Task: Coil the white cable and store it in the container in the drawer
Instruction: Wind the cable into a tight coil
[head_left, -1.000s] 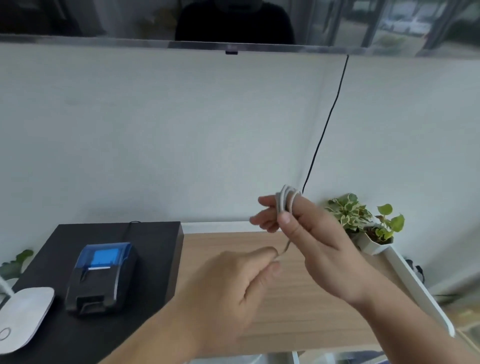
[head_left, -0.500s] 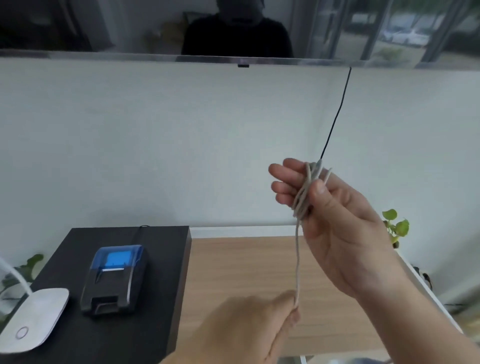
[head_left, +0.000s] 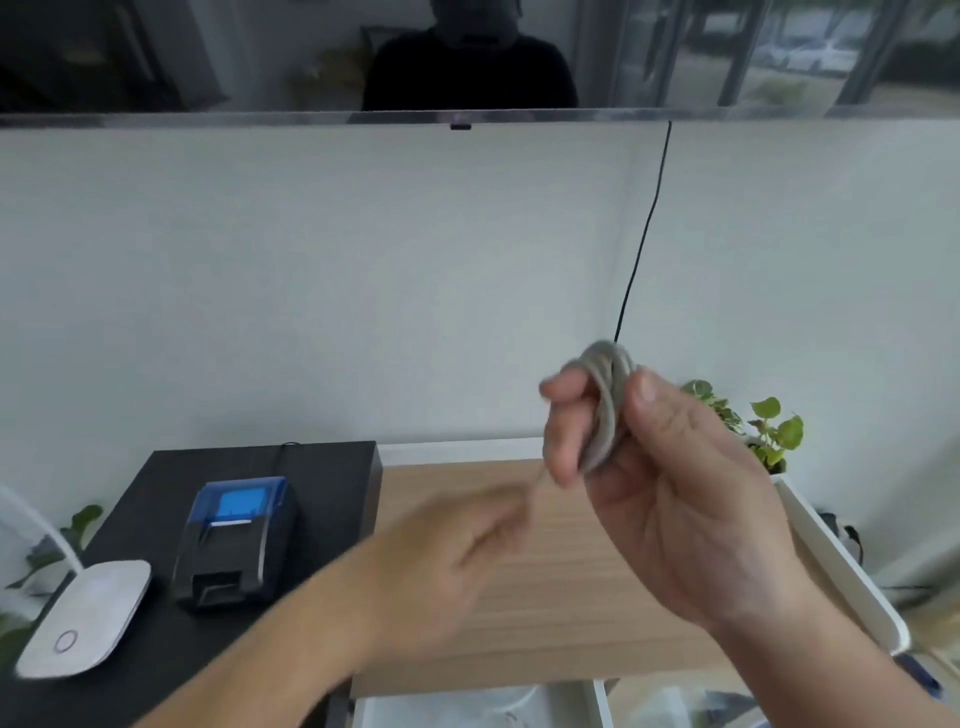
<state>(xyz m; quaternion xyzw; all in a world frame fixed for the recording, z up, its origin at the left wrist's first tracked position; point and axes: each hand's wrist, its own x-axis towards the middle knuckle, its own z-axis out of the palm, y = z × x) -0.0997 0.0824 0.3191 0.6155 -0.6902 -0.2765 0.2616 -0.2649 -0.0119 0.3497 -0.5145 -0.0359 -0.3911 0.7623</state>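
Far left, near edge: white lamp base (head_left: 85, 618) with ring button, resting on black raised surface (head_left: 322, 499); green leaves (head_left: 78, 525) just beyond it.

Left of centre: small printer (head_left: 236, 540), black body, blue translucent lid, standing on the same black surface; thin dark lead running off its far side.

Centre: wooden bench (head_left: 545, 597), light grain, abutting the black surface on the right.

Centre, near: left hand (head_left: 452, 566), motion-blurred, raised above the bench, fingers drawn together; appears to pinch the loose tail of the white cable (head_left: 605, 405), though blur leaves the contact unclear.

Right of centre: right hand (head_left: 670, 499), held up, palm toward the camera, fingers curled and thumb pressed in. White cable wound in several loops around those fingers, pinned under the thumb; short tail hanging from the coil down toward the left hand.

Behind the coil: black cord (head_left: 644, 234) hanging down the pale wall.

Right: potted plant (head_left: 769, 431) at the far end of a white tray (head_left: 831, 561).

Bottom, near edge: open white drawer (head_left: 467, 709) below the bench; contents not discernible.
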